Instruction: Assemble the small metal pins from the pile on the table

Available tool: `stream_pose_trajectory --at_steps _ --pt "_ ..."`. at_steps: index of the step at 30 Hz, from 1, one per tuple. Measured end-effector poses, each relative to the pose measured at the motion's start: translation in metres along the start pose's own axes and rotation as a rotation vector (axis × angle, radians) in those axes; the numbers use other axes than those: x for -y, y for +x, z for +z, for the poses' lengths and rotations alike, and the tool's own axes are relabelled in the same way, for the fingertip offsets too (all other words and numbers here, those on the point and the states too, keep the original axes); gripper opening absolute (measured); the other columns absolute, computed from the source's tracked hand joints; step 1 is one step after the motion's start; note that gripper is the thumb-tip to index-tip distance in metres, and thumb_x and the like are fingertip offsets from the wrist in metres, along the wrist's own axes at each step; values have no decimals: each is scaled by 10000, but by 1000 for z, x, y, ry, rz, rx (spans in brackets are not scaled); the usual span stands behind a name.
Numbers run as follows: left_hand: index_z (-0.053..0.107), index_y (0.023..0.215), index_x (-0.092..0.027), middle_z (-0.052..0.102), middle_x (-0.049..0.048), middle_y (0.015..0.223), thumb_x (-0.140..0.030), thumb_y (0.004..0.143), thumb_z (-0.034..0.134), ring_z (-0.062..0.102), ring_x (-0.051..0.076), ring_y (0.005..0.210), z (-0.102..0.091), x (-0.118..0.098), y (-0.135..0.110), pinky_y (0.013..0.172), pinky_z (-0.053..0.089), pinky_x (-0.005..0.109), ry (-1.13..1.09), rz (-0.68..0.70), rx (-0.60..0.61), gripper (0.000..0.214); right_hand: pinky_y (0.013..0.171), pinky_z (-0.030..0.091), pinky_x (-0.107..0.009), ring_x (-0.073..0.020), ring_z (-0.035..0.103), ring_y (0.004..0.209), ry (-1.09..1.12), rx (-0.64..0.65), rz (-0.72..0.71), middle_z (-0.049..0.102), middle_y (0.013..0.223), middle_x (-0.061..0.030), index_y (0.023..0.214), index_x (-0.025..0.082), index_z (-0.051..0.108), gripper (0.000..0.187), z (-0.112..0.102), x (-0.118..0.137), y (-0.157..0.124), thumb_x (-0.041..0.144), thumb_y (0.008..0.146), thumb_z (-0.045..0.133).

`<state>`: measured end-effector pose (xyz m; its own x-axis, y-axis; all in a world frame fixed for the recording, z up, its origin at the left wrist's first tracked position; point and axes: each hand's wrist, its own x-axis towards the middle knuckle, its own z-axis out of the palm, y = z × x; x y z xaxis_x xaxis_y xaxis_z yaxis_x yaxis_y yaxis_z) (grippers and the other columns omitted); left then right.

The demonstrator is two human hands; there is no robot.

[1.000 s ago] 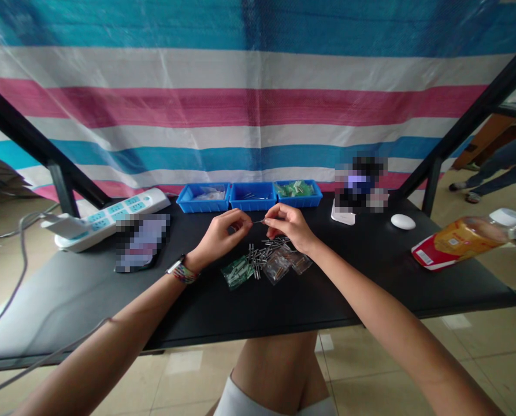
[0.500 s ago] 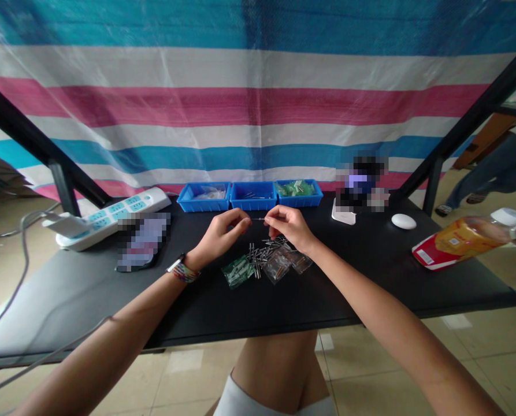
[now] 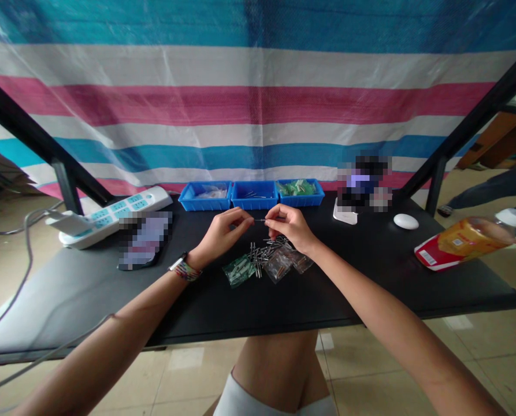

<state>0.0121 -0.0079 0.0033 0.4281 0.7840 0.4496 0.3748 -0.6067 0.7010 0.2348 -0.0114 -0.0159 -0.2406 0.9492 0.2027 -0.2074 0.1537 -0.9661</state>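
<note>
Striped sheeting (image 3: 258, 104) closes off the rear of the black tabletop (image 3: 370, 283). Diagonal black frame bars stand at the rear corners on both sides.

Left section: a white power strip (image 3: 114, 215) lies at the rear left edge. Open surface runs from it down to the front edge.

Centre rear: three blue bins (image 3: 254, 196) sit side by side against the sheeting.

Centre: the left hand (image 3: 223, 234) is raised just above the tabletop, thumb and forefinger closed in a pinch on one end of a thin pin (image 3: 260, 220). The right hand (image 3: 290, 226) is closed the same way on the other end, so the pin spans the short gap between both sets of fingertips. A pile of loose pins (image 3: 264, 253) and small plastic bags (image 3: 240, 270) lies directly below the hands, with clear surface in front.

Right section: a white puck (image 3: 405, 221) lies well apart from the hands. A bottle (image 3: 466, 240) lies on its side at the right edge.
</note>
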Motion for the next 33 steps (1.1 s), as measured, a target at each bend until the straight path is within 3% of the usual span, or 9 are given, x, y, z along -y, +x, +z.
stream_pose_trajectory --at_steps 5,7,10,12,16,19,21,26,33 --pt "676 938 -175 671 37 806 -513 1047 580 634 179 736 0 4 -2 684 494 290 -80 -88 -60 368 515 582 -239 -106 637 539 45 -126 -13 685 720 26 832 191 691 261 1 -1 16 359 738 868" --pt "647 981 -180 653 29 805 -524 1050 572 635 178 730 0 8 -3 691 508 292 -137 -120 -103 359 531 608 -256 -110 668 564 66 -195 -17 768 903 -19 979 197 735 328 -1 -1 26 369 731 865" --pt "636 992 -182 648 32 823 -521 1050 572 638 178 737 -2 13 -3 700 519 293 -173 -131 -119 350 529 627 -291 -121 703 583 25 -190 -4 779 1205 -85 1299 234 710 567 -7 -3 32 398 770 832" --pt "647 995 -181 651 33 825 -512 1054 567 639 177 734 -2 15 -3 696 515 291 -161 -129 -109 346 514 613 -295 -127 695 558 -53 -161 9 792 1142 -83 1335 226 705 532 -11 -7 27 395 835 770" --pt "672 977 -176 665 39 816 -490 1057 559 635 177 729 -1 15 -3 677 490 286 -77 -122 -85 343 615 587 -295 -153 696 640 -404 27 -111 789 914 -46 1043 188 799 189 -8 -6 8 198 894 684" --pt "674 979 -175 675 42 825 -478 1054 560 639 179 733 0 15 -3 678 488 284 -60 -124 -75 333 886 572 -357 -200 697 926 -734 276 -354 777 977 -51 963 205 826 272 2 1 -3 13 882 652" --pt "675 983 -175 680 42 830 -473 1050 565 648 181 731 1 15 -3 683 497 286 -62 -126 -70 324 976 539 -390 -226 656 1036 -876 371 -433 755 1014 -63 996 213 839 328 7 3 -7 -27 900 637" --pt "680 980 -177 677 42 830 -466 1052 553 647 178 719 1 16 -3 670 497 285 -39 -126 -62 324 979 524 -392 -227 600 1024 -1045 433 -462 702 1030 -74 1093 231 846 292 9 -7 -6 42 967 662" --pt "675 974 -178 663 42 829 -474 1054 553 638 175 720 0 16 -3 672 499 276 -52 -122 -48 330 968 499 -371 -216 593 1007 -1060 443 -437 675 1000 -66 1018 199 823 214 7 -6 -3 38 934 710"
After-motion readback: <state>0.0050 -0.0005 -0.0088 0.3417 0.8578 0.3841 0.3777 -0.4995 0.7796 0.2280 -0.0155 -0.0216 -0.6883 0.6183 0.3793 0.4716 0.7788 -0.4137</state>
